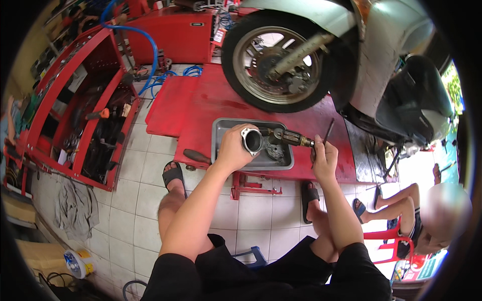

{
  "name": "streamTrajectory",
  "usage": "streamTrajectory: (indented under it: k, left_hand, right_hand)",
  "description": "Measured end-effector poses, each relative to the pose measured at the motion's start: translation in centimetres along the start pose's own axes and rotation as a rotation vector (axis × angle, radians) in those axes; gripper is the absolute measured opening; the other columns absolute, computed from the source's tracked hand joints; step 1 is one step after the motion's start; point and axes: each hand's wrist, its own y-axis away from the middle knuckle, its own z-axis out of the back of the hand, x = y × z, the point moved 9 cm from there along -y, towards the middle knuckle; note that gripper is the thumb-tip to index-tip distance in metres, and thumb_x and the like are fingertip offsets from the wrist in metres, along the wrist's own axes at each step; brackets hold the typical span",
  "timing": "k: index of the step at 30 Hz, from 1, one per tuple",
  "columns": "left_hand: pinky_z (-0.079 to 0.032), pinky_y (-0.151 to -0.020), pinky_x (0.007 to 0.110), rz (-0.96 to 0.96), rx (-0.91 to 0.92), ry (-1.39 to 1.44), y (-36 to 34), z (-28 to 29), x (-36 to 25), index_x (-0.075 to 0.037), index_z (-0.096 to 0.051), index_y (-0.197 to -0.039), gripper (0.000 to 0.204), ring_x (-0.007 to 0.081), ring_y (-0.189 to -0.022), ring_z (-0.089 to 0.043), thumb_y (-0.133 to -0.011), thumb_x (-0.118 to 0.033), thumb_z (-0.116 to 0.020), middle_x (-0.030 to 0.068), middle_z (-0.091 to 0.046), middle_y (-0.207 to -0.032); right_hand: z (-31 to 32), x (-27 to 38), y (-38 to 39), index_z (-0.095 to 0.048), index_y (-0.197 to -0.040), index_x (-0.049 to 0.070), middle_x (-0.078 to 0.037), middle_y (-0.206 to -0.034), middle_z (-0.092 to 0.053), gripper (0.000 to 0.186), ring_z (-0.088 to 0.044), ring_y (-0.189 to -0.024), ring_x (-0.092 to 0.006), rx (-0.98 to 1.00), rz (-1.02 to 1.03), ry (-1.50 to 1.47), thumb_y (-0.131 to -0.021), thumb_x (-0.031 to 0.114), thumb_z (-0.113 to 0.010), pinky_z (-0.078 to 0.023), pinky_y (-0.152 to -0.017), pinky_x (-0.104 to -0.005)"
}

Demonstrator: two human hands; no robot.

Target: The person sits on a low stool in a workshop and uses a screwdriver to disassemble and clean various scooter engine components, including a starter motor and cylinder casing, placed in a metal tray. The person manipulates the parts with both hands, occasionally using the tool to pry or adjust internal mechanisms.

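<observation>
My left hand [234, 150] is wrapped round a metal part with a round open bore and a flanged rim [252, 142], its mouth turned toward me. My right hand [325, 159] grips the end of a dark tubular tool with a brass-coloured collar [291, 137]. A thin dark rod [329, 130] sticks up by the right fingers; whether it belongs to that tool I cannot tell. Both hands are over a grey metal tray [217, 129], where a grey metal piece [275, 152] lies partly hidden.
The tray sits on a red lift platform [201, 100] below a scooter's front wheel [276, 60]. A dark handle [197, 156] lies left of the tray. Red tool shelving [95, 135] stands left. A seated person [401, 205] is at right. A grey cloth [78, 208] lies on the floor.
</observation>
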Motion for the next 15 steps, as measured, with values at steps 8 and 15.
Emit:
streamTrajectory:
  k: [8, 15]
  left_hand:
    - [-0.052, -0.075, 0.037, 0.033, 0.258, -0.062, 2.8, -7.3, -0.2, -0.004, -0.065, -0.092, 0.037, 0.0330, -0.085, -0.067, -0.059, -0.002, -0.080, 0.0125, -0.068, -0.090]
    - [-0.053, -0.074, 0.034, 0.112, 0.402, -0.059, 4.5, -11.1, 0.5, -0.004, -0.066, -0.096, 0.041, 0.0254, -0.083, -0.070, -0.060, -0.004, -0.083, 0.0101, -0.070, -0.089]
  right_hand:
    - [-0.2, -0.3, 3.8, -0.052, -0.066, -0.004, -0.005, -0.051, -0.036, 0.039, -0.030, -0.050, -0.0091, 0.177, 0.063, 0.132, -0.098, 0.017, -0.057, -0.028, -0.044, -0.0326]
    - [-0.7, -1.2, 4.0, -0.058, -0.070, -0.007, -0.021, -0.059, -0.052, 0.029, -0.048, -0.048, -0.0335, 0.257, 0.103, 0.210, -0.089, 0.014, -0.063, -0.039, -0.049, -0.0406]
